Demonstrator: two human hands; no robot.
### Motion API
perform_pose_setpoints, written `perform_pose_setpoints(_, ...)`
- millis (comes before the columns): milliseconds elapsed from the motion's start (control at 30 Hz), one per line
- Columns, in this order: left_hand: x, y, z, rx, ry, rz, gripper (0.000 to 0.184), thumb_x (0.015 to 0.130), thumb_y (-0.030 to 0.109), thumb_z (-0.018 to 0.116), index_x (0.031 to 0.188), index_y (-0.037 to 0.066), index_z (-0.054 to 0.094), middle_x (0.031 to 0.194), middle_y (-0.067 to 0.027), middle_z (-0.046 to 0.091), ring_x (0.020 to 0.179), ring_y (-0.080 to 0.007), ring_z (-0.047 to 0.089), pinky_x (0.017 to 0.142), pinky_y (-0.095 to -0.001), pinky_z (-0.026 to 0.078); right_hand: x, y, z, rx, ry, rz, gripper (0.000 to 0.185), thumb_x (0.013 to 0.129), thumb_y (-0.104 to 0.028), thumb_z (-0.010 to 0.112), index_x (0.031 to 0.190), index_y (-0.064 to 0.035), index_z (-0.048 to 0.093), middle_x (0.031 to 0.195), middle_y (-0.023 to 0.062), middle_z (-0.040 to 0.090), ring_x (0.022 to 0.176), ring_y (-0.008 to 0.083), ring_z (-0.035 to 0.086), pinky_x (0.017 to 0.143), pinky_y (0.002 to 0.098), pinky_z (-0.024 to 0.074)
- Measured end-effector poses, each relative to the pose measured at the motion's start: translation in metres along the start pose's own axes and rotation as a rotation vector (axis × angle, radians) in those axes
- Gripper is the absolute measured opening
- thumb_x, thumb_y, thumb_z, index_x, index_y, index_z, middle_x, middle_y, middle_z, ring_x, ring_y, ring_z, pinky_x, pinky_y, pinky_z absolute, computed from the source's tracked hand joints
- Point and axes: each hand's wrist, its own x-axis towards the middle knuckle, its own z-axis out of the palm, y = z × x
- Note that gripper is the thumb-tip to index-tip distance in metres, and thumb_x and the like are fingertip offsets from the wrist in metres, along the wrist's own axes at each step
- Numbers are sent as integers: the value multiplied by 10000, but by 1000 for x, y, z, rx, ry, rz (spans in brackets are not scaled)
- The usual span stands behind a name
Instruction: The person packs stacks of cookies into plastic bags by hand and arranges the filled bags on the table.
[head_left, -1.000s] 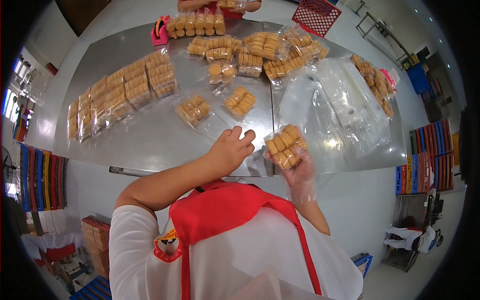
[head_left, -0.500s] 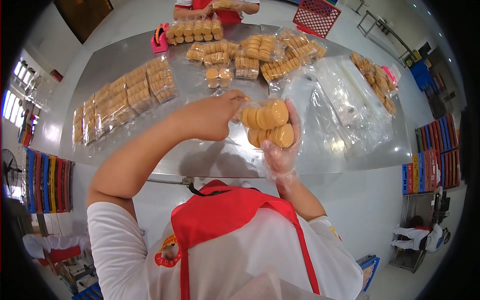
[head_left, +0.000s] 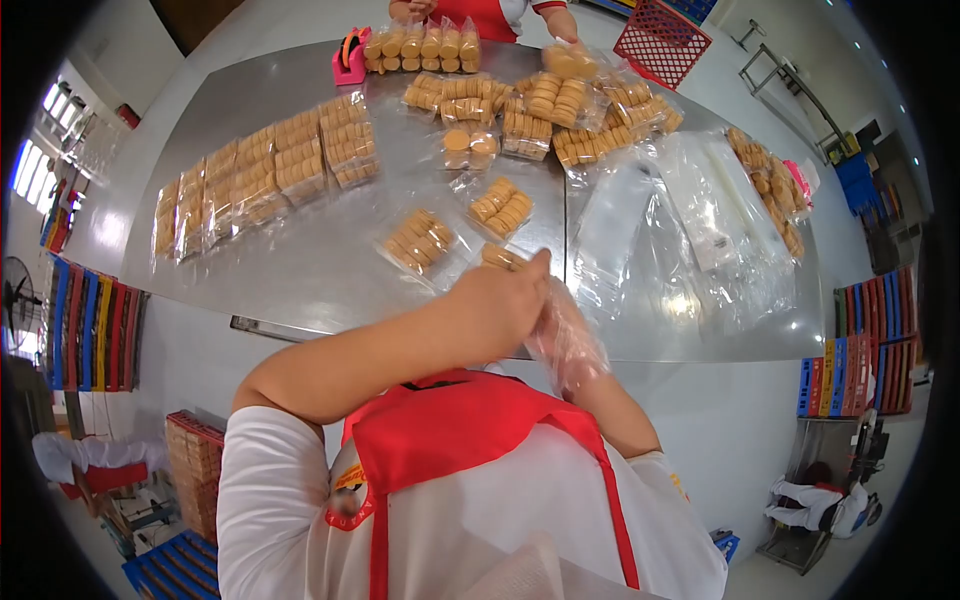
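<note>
Both hands now sit lower and nearer the table edge than in the earlier frame, and the clear plastic pack of round tan biscuits (head_left: 502, 257) has gone from full view to mostly hidden. Only its far part shows, just beyond the knuckles of the bare left hand (head_left: 500, 305). A co-worker's bare hand (head_left: 566, 24) has come over the far heap of biscuit packs (head_left: 560, 100), straight ahead of the hands.

Left hand: fingers curled at the pack; can't tell if they're pinching film or only pressing. Right hand in a loose, clear plastic glove (head_left: 562, 342): close against the left, fingers hidden, so can't tell how it grips.

Step looks like two-handed work on the pack. To do it well: support from below with the right, light fingertips on the left, load on the film and not on the biscuits, which probably crack if squeezed. Keep baggy glove plastic from getting caught in the wrapper. Keep elbows in.

Clearances: two loose biscuit packs (head_left: 420, 242) lie just ahead-left of the left hand on the grey steel table (head_left: 330, 275). Flat clear plastic bags (head_left: 615, 210) spread ahead-right of the right hand; don't drag a sleeve of glove across them.
</note>
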Motion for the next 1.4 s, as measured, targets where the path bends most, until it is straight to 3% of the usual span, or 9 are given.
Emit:
perform_pose_setpoints(233, 0, 36, 4, 19, -135, 127, 544, 782, 114, 629, 1242, -159, 532, 1305, -324, 514, 724, -325, 681, 606, -374, 561, -40, -2, 104, -45, 274, 10, 653, 914, -134, 624, 1485, -63, 315, 1268, 157, 566, 1146, 286, 594, 952, 419, 531)
perform_pose_setpoints(367, 7, 44, 11, -96, -298, -43, 601, 816, 151, 610, 1303, -169, 461, 1149, -295, 608, 717, -307, 690, 593, -385, 556, 11, 30, 67, 257, -206, -4, 651, 922, -172, 626, 1479, -23, 323, 1338, 174, 514, 1208, 279, 555, 1043, 434, 480)
perform_pose_setpoints(433, 12, 47, 9, -141, -425, -154, 648, 828, 164, 603, 1340, -182, 405, 1034, -272, 656, 716, -306, 692, 591, -396, 552, -5, 23, 87, 349, -89, -2, 618, 920, -148, 628, 1445, 14, 347, 1350, 188, 507, 1243, 281, 530, 1050, 436, 476)
perform_pose_setpoints(633, -4, 39, 2, -171, -250, -89, 722, 817, 159, 626, 1368, -205, 332, 840, -235, 679, 716, -339, 686, 606, -413, 542, 23, 38, 45, 48, -81, -6, 385, 957, -150, 604, 1253, 52, 466, 1142, 172, 577, 1035, 244, 597, 881, 375, 545)
perform_pose_setpoints(767, -9, 39, 15, -228, -219, -23, 643, 809, 144, 633, 1311, -183, 401, 899, -253, 671, 735, -358, 687, 620, -422, 544, 4, 43, 44, -280, 217, -101, 269, 967, -151, 607, 1149, 25, 517, 963, 119, 611, 816, 195, 622, 754, 343, 572)
perform_pose_setpoints(1133, 12, 17, 5, -2, -490, -93, 544, 762, 134, 662, 1226, -104, 506, 1127, -263, 635, 822, -370, 688, 704, -439, 544, 95, 59, 75, 184, -108, -231, 135, 977, -151, 599, 977, -20, 565, 807, 65, 593, 708, 173, 593, 668, 346, 556)
perform_pose_setpoints(1233, -20, -8, 7, -286, -84, 75, 632, 750, 167, 702, 1313, -33, 496, 1273, -247, 561, 989, -365, 647, 852, -443, 511, 115, 79, 49, -347, -18, -357, 77, 963, -117, 597, 939, -44, 605, 815, 87, 638, 739, 216, 627, 670, 357, 532)
perform_pose_setpoints(1300, -49, -42, 29, -330, 622, 8, 727, 761, 195, 727, 1400, 12, 430, 1385, -210, 475, 1214, -332, 528, 1023, -438, 409, 109, 82, 42, -805, -52, -581, 81, 957, -107, 586, 946, -35, 621, 828, 123, 648, 758, 271, 631, 686, 384, 510)
perform_pose_setpoints(1400, -71, -78, 76, -688, 1168, -718, 752, 841, 223, 672, 1461, -9, 316, 1450, -195, 392, 1346, -298, 385, 1131, -433, 281, 90, 73, 48, -1267, -188, -886, 131, 945, -112, 575, 958, 12, 615, 865, 200, 626, 816, 385, 610, 748, 444, 482)
